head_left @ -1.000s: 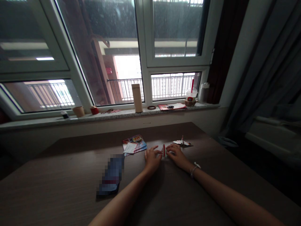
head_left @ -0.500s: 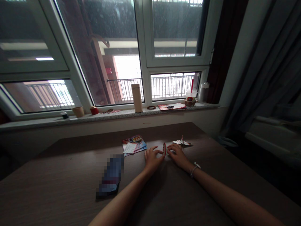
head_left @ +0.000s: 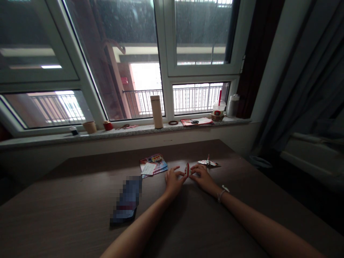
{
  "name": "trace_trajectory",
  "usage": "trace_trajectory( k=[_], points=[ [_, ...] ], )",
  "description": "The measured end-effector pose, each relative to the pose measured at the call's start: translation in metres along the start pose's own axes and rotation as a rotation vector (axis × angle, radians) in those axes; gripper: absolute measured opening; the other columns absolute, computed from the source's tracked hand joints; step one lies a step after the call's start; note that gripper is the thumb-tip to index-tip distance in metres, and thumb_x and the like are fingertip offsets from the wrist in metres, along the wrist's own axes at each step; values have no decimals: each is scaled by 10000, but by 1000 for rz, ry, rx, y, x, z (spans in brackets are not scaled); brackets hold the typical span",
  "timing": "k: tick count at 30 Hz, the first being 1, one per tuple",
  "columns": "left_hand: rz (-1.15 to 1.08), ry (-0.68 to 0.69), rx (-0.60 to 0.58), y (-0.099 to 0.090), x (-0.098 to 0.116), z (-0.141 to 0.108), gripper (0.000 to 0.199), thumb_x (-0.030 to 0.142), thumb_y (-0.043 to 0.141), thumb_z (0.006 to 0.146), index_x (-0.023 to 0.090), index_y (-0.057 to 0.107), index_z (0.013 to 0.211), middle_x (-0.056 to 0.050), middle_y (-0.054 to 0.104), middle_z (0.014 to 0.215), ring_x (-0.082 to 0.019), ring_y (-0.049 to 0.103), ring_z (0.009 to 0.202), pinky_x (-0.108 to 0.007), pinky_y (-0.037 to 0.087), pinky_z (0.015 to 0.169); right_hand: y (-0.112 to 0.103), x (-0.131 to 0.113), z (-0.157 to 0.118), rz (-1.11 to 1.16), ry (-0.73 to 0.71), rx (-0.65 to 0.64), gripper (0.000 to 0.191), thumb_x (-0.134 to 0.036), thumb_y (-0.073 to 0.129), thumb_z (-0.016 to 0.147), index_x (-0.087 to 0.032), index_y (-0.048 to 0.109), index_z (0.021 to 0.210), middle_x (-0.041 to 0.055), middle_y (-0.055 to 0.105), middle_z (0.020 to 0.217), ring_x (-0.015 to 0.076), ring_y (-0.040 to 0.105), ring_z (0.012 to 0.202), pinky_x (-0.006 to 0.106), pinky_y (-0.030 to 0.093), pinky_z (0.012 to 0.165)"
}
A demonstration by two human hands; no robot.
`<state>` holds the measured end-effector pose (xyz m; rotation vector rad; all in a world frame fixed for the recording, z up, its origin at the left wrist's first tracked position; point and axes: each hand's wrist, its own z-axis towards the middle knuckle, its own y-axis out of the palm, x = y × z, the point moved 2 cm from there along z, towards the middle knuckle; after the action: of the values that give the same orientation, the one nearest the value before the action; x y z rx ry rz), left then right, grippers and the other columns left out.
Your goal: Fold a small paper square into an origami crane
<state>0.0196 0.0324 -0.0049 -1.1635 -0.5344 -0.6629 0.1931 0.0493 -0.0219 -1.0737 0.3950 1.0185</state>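
A small piece of folded paper (head_left: 187, 170), patterned red and white, stands on edge between my two hands above the brown table. My left hand (head_left: 173, 182) has its thumb and index finger closed on the paper's left side, the other fingers stretched forward. From the right, my right hand (head_left: 203, 178) pinches the paper's near right edge with thumb and fingertips. Just beyond that hand lies a folded paper crane (head_left: 208, 162) with its wings spread. The exact folds of the held piece are too small to make out.
Left of my hands lie colourful paper packets (head_left: 161, 165) with a white slip (head_left: 148, 169) on top. A pixelated dark object (head_left: 126, 202) rests nearer. On the windowsill stand a beige bottle (head_left: 156, 111), a paper cup (head_left: 89, 127), scissors (head_left: 194, 122) and a lidded drink cup (head_left: 218, 107).
The folded paper has turned slightly, showing more of its patterned left face. My right fingertips have moved a little left, closing against it. My left hand has hardly moved.
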Motion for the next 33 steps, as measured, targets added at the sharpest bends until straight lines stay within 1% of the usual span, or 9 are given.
trace_trajectory(
  k=[7,13,17,25,29,33],
  points=[
    [14,-9,-51,-1,0,1,101,189,749,709,269,765,769,-8,640,1259,-258,520,1209,-441,341,1088,1,-1,-2,-2,-3,-47,31,-229,680,791,-242,709,792,47,628,1114,245,463,1157,427,319,1068],
    [-35,-19,-4,1,-2,2,73,224,738,729,264,770,782,-24,653,1213,-256,532,1180,-439,348,1079,0,1,1,22,27,13,48,-244,662,797,-233,702,772,54,640,1070,246,488,1118,425,338,1039],
    [-37,-26,10,2,-4,2,69,228,730,736,266,771,778,-29,634,1233,-254,524,1194,-433,353,1079,-1,1,2,26,26,25,69,-253,647,805,-229,695,762,49,645,1039,240,500,1090,413,343,1022],
    [-2,7,-42,0,0,1,122,188,743,713,282,768,787,-16,621,1255,-263,511,1216,-447,345,1084,-1,-2,-1,0,17,-10,33,-250,677,787,-234,706,787,49,640,1084,248,488,1112,422,333,1028],
    [-22,-5,1,1,-1,1,82,212,731,743,269,759,795,-25,626,1224,-241,524,1193,-432,353,1081,-2,0,1,11,25,25,42,-262,672,793,-231,698,781,52,648,1061,249,495,1106,428,342,1026],
    [-72,-20,35,1,-2,1,68,233,720,761,261,755,813,-36,616,1216,-230,520,1199,-412,352,1091,-3,1,2,15,21,39,93,-311,679,794,-229,688,752,55,652,1027,253,508,1096,431,350,1024]
  ],
)
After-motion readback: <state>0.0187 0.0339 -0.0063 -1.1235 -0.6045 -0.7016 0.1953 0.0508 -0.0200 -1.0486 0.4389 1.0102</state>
